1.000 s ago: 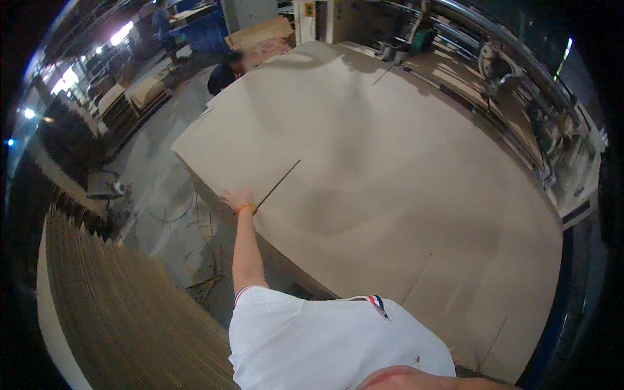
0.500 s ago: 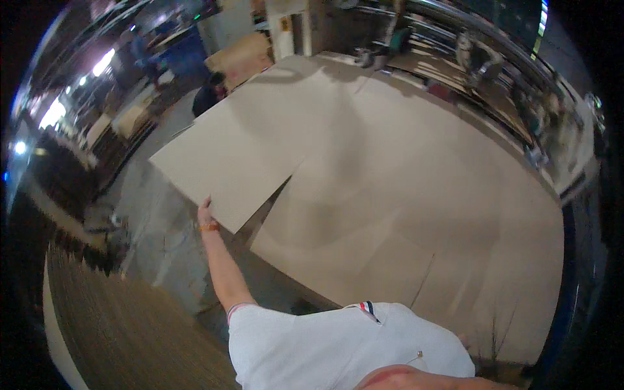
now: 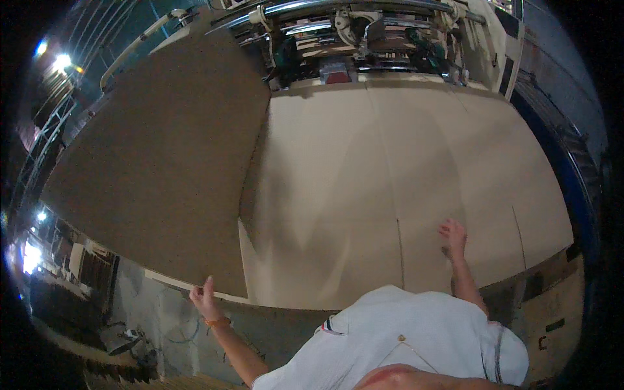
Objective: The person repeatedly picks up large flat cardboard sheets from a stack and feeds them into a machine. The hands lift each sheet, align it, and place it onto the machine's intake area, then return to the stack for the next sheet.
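The left hand [image 3: 205, 298] was seen gripping the near edge of a large brown cardboard sheet [image 3: 156, 156], which was raised and tilted, extending up and away from that hand. The right hand [image 3: 453, 234] was laid flat, fingers spread, on the pale cardboard stack [image 3: 364, 195] lying flat ahead. A feeding machine [image 3: 364, 39] was noted beyond the stack's far edge.

The lifted cardboard sheet [image 3: 156, 162] rises left of the right grip [image 3: 453, 235]. That grip rests on the cardboard stack [image 3: 364, 195]. A machine [image 3: 370, 39] stands behind.
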### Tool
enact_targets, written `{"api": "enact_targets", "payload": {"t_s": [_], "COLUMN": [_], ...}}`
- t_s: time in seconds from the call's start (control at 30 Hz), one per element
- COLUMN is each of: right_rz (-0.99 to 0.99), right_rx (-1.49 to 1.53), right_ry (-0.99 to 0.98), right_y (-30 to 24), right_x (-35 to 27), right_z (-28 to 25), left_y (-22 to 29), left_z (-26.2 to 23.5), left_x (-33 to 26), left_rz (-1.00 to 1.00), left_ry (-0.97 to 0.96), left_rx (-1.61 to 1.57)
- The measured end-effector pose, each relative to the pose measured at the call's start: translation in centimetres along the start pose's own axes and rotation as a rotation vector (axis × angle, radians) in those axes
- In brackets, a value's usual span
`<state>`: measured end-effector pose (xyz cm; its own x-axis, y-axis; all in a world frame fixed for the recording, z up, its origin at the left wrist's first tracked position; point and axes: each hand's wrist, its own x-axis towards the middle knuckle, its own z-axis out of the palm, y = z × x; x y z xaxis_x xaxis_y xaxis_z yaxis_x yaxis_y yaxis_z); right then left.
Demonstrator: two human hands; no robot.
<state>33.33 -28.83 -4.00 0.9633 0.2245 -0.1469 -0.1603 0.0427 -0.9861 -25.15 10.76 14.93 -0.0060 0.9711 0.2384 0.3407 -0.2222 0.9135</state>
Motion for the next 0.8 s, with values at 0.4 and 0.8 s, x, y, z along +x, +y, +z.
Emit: {"api": "enact_targets", "payload": {"t_s": [0.4,0.8], "right_rz": [0.123,0.173], "right_rx": [0.173,0.197], "right_ry": [-0.601,-0.525], "right_y": [-27.4,-19.1], "right_x": [7.5,15.5], "right_z": [21.7,33.0], "left_y": [8.6,4.7], "left_z": [10.5,11.7], "left_x": [-13.2,-12.3], "left_rz": [0.740,0.704], "left_ry": [-0.623,-0.388], "left_rx": [0.278,0.192]}}
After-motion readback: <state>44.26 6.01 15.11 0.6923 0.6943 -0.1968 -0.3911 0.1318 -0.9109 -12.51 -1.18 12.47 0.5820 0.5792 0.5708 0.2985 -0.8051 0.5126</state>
